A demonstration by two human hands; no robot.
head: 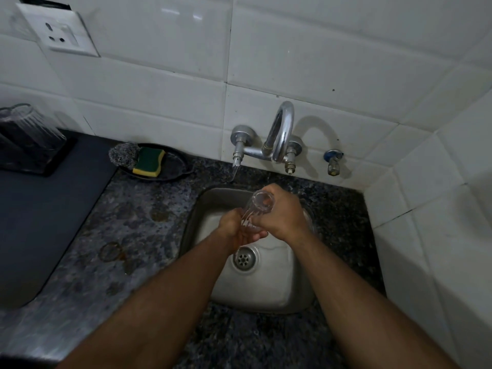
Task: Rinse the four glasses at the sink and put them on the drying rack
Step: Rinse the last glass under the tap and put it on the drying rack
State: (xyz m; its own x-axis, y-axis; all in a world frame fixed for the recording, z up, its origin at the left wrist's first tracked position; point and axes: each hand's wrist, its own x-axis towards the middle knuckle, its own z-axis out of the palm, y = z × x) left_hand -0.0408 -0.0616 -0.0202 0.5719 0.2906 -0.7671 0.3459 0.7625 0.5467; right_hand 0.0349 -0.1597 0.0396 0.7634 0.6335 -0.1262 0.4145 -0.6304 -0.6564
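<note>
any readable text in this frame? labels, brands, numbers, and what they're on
None readable.
Glass held by both hands over the sink: whitish marks on its side, too blurred to tell whether they are print.
Wall socket: pin holes only, no lettering visible.
Tap, sponge, upturned glass on the rack: no markings visible.

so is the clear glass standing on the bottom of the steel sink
No, both hands hold the clear glass tilted above the steel sink.

no readable text, labels or numbers
</note>
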